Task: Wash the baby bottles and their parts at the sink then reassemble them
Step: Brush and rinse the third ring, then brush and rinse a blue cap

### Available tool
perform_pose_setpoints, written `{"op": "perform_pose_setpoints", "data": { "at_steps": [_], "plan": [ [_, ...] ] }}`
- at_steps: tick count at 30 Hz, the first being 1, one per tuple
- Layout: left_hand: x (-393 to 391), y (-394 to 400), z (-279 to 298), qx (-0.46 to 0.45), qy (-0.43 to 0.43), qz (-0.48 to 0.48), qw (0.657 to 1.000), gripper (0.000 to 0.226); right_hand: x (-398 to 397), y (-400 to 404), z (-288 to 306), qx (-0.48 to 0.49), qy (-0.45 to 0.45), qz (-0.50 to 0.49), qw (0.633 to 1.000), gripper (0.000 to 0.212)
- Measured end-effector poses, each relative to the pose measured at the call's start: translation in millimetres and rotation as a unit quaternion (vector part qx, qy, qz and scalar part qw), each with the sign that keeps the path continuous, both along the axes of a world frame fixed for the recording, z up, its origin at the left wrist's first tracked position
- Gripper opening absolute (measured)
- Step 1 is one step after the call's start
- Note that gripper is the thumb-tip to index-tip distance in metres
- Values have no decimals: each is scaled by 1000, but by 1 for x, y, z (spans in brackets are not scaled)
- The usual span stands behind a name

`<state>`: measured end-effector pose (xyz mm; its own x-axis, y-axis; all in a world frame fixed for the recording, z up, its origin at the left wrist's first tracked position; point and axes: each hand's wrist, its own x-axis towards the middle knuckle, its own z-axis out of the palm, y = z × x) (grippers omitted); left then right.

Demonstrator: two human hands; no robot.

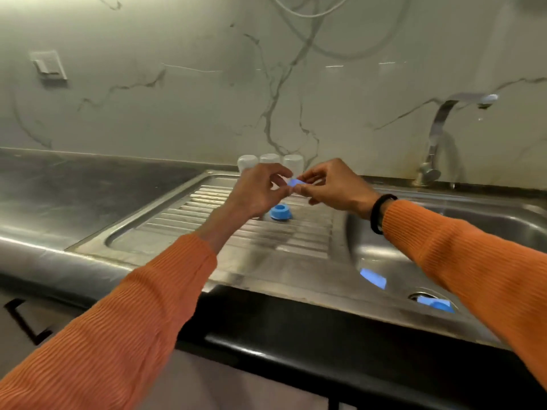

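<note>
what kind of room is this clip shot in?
Most likely a home kitchen: a stainless steel sink with a ribbed drainboard set into a dark countertop, a curved tap on the right, and a marble-look wall behind.

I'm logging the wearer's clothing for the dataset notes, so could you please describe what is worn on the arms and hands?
Both arms wear long orange sleeves of ribbed knit, the left sleeve and right sleeve ending near the wrists. The right wrist carries a black band. The left hand and right hand are bare: no gloves or rings can be made out.
</note>
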<state>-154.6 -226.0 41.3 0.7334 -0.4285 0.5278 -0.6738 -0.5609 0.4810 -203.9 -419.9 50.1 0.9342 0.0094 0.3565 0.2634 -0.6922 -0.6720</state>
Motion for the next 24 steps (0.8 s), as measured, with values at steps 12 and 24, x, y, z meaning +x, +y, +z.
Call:
{"op": "perform_pose_setpoints", "data": {
  "at_steps": [12,24],
  "plan": [
    [51,97,-34,-33,118,225,967,24,104,153,3,-288,46,27,956,22],
    [35,86,-26,-83,21,207,975,20,63,100,22,-266,8,18,964,22]
  ]
}}
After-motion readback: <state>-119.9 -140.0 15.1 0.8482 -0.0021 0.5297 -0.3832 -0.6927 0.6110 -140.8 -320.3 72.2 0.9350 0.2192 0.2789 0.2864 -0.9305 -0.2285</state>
